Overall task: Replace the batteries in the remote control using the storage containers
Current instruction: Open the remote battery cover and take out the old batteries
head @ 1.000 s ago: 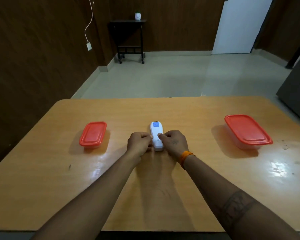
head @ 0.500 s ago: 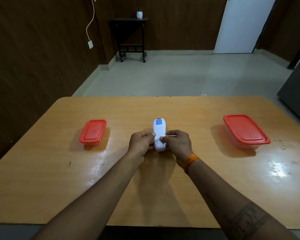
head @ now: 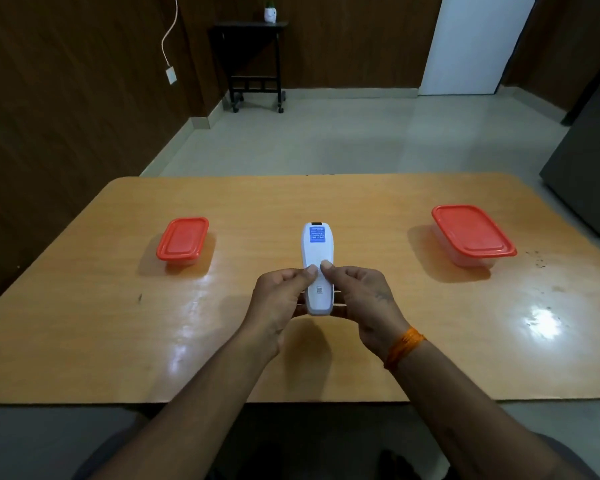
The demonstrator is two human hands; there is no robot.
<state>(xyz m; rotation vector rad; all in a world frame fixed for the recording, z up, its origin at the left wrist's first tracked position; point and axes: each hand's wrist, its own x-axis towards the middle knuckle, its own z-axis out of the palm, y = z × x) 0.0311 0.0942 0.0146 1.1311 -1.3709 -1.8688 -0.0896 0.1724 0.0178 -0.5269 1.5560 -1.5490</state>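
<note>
Both hands, left hand [head: 280, 299] and right hand [head: 361, 299], pinch the white plastic remote control [head: 315, 268] face-down midway between two red-lidded storage containers, thumbs pressed on its back, likely to slide the battery cover off.

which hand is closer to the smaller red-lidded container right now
The left hand. It grips the white remote at table centre, on the side facing the smaller container. The right hand grips the remote's other side, farther away.
</note>
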